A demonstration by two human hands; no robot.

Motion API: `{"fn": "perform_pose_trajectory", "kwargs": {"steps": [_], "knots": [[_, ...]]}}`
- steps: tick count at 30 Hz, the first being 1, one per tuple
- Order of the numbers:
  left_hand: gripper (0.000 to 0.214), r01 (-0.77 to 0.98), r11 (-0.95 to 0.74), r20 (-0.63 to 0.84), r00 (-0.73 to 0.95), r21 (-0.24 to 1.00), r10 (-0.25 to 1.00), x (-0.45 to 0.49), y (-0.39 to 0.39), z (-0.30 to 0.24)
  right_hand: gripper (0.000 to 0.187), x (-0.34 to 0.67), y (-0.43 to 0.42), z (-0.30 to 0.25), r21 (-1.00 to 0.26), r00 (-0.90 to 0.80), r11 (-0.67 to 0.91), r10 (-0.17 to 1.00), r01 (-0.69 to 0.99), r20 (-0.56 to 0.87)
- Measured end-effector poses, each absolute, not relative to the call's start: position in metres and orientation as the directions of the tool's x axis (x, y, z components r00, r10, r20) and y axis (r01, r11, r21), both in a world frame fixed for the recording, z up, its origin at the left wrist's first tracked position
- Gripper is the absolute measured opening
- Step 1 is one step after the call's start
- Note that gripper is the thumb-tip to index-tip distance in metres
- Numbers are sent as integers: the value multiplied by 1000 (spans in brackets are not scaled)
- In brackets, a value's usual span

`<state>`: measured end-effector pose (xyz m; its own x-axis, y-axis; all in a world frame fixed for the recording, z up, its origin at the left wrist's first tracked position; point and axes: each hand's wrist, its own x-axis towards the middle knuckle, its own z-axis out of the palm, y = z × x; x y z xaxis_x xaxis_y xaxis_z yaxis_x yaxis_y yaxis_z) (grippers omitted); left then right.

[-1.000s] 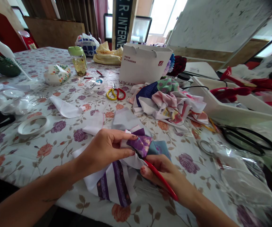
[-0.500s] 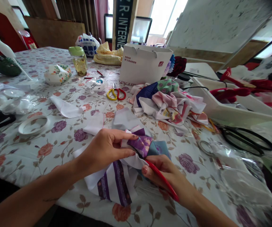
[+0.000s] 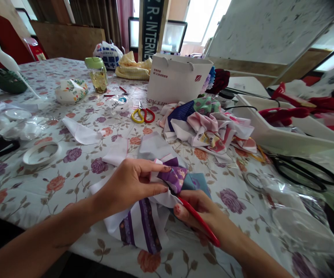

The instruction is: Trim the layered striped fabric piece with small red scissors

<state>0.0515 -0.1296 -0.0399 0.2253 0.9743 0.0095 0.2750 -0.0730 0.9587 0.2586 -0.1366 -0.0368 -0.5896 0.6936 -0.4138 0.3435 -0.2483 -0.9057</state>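
Observation:
My left hand point(image 3: 129, 183) pinches a patchwork of purple-striped and white fabric point(image 3: 143, 220) between thumb and fingers, close to a purple floral patch point(image 3: 171, 178). A pale blue piece point(image 3: 196, 182) lies beyond it. My right hand point(image 3: 201, 216) grips a slim red-handled tool point(image 3: 201, 226), whose tip meets the fabric by my left thumb. The tool's tip is partly hidden, so I cannot tell its exact kind. The fabric rests on a floral tablecloth point(image 3: 30, 185).
Yellow-and-red scissors point(image 3: 142, 114) and a crumpled fabric pile point(image 3: 210, 129) lie ahead, before a white paper bag point(image 3: 178, 79). Large black scissors point(image 3: 302, 173) and clear plastic point(image 3: 294, 208) lie to the right, with a white tray point(image 3: 285, 131) beyond. A white tape ring point(image 3: 41, 153) lies left.
Both hands, the red tool and the fabric stay almost in place. The view has shifted only slightly.

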Motion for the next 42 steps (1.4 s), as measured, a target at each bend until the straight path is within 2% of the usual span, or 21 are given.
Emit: {"fn": "perform_pose_trajectory", "kwargs": {"steps": [11,42], "knots": [[38,243,-51,-13,256,969,967,54,-130,-41,55,259,-139,-39,-903,-568,-280,705,326,-424],[36,202,-63,11,249,977,968,55,-129,-44,59,258,-139,-46,-914,-573,-301,712,273,-406]]}}
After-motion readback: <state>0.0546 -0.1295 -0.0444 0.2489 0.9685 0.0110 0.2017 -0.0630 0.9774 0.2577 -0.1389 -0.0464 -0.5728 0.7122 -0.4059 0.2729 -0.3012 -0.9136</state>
